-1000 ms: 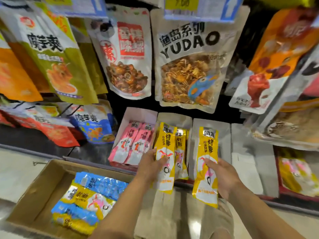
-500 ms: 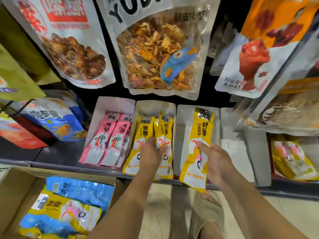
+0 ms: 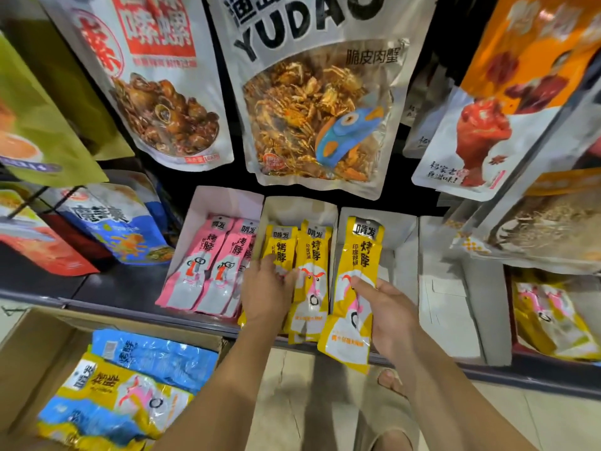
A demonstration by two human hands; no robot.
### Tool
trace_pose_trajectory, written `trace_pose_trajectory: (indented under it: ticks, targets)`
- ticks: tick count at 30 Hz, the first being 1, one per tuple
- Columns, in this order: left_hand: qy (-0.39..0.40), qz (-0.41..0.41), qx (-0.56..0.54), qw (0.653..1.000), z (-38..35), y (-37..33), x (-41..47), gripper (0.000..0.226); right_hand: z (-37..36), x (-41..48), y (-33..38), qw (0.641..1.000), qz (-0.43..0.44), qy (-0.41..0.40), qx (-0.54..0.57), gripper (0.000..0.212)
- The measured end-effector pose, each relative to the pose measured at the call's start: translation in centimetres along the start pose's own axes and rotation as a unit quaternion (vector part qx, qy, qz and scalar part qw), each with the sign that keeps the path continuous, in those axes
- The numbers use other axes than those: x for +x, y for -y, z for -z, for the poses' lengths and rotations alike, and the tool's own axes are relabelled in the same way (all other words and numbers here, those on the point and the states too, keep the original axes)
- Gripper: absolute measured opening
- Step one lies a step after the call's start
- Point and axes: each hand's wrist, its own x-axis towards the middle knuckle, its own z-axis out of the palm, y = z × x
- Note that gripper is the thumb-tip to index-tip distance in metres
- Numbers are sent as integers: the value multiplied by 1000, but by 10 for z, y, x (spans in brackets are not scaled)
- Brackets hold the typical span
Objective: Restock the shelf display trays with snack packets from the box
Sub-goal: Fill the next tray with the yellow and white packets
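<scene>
Placing step: right hand [image 3: 387, 317] pinches a packet [image 3: 361, 255] — next, slide it into the tray [image 3: 401, 234]. Left hand [image 3: 265, 296] on the stack [image 3: 313, 255], grip unclear.

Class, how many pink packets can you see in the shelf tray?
3, in one tray: left pink packet, middle pink packet, a sliver of a third pink packet beside the left hand. More may lie beneath.

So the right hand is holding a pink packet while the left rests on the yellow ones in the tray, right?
Not quite. The head view shows the right hand holding a yellow packet, not a pink one. The left hand does rest on the yellow packets in the tray.
</scene>
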Motion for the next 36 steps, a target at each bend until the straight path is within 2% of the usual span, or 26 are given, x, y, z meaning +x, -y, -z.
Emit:
trace_pose_trajectory:
  ticks: [2, 4, 6, 9, 11, 12, 15, 16, 21, 26, 32, 34, 36]
  targets:
    - [-58, 24, -28, 998, 12, 17, 4, 45, -17, 3, -3, 1000, 1, 10, -3, 32]
    - [-63, 71, -63, 993, 22, 34, 8, 44, -37, 7, -7, 1000, -4, 20, -10, 33]
    - [-22, 100, -86, 991, 25, 52, 10, 38, -61, 14, -11, 999, -5, 30, -33, 37]
    - [37, 85, -66, 993, 24, 68, 14, 31, -90, 34, -23, 997, 8, 20, -77, 73]
    - [53, 88, -72, 992, 26, 73, 21, 26, -108, 49, -31, 993, 33, 15, -111, 82]
    - [65, 92, -77, 991, 26, 75, 24, 24, -118, 49, -29, 988, 32, 12, -148, 80]
    - [96, 113, -85, 985, 27, 80, 33, 22, -133, 53, -22, 962, 36, -29, -270, 41]
    - [100, 118, -87, 984, 26, 81, 35, 22, -136, 56, -22, 951, 41, -44, -304, 36]
    - [98, 136, -101, 981, 25, 85, 39, 18, -148, 76, -39, 915, 70, -70, -390, 54]
    - [109, 137, -105, 979, 26, 83, 40, 15, -148, 80, -58, 884, 93, -85, -450, 50]
    - [119, 154, -102, 976, 31, 77, 37, 16, -148, 80, -56, 844, 112, -65, -520, 51]
    - [133, 158, -109, 972, 32, 75, 34, 17, -149, 77, -49, 820, 128, -57, -555, 52]
    - [146, 149, -124, 970, 35, 73, 29, 25, -151, 70, -42, 780, 145, -45, -607, 50]
